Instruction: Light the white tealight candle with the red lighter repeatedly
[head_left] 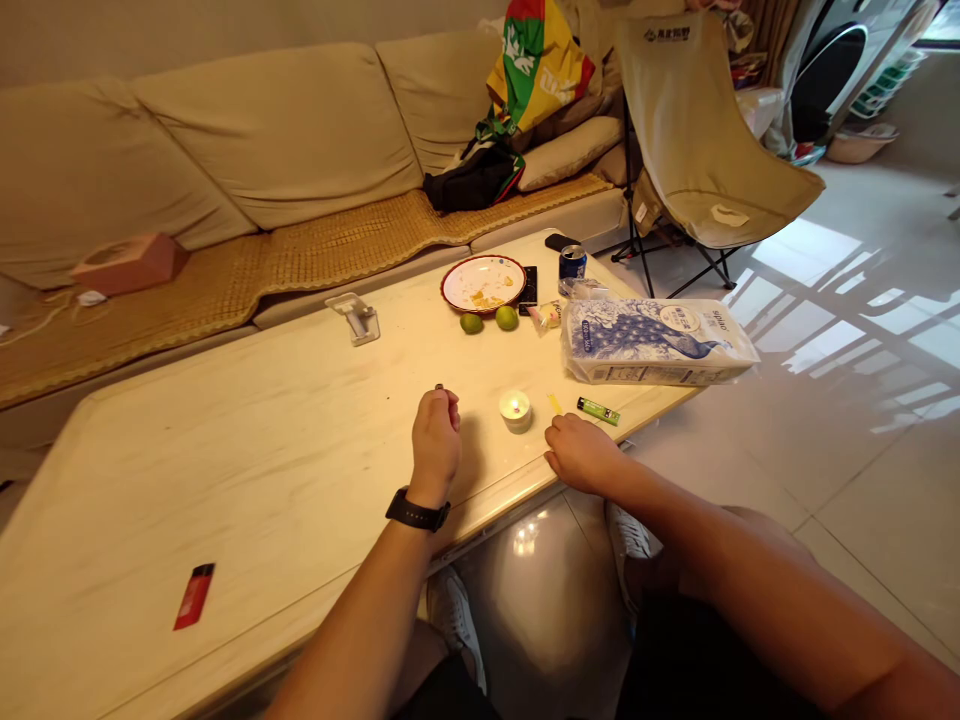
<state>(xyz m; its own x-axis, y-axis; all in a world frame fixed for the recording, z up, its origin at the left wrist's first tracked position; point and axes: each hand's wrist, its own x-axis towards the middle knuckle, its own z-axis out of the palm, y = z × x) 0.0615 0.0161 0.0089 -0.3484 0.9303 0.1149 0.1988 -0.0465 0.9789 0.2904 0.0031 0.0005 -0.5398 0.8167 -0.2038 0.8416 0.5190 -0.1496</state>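
Note:
My left hand (pixel 435 447), with a black watch (pixel 417 510) on its wrist, stands closed on the pale marble-look table (pixel 247 450). A small dark object (pixel 439 387) shows at its fingertips. My right hand (pixel 577 453) rests with relaxed fingers near the table's front edge and holds nothing visible. Between the hands burns a small tealight candle (pixel 515 409). Just past my right fingers lie a small yellow strip (pixel 554 403) and a green lighter (pixel 598 411).
A red lighter (pixel 194 596) lies at the near left. Farther back are a plate with food scraps (pixel 484 283), two limes (pixel 487 319), a blue can (pixel 572 263), a large wrapped tissue pack (pixel 658 342) and a clear plastic holder (pixel 354 319). A sofa (pixel 285 130) runs behind the table.

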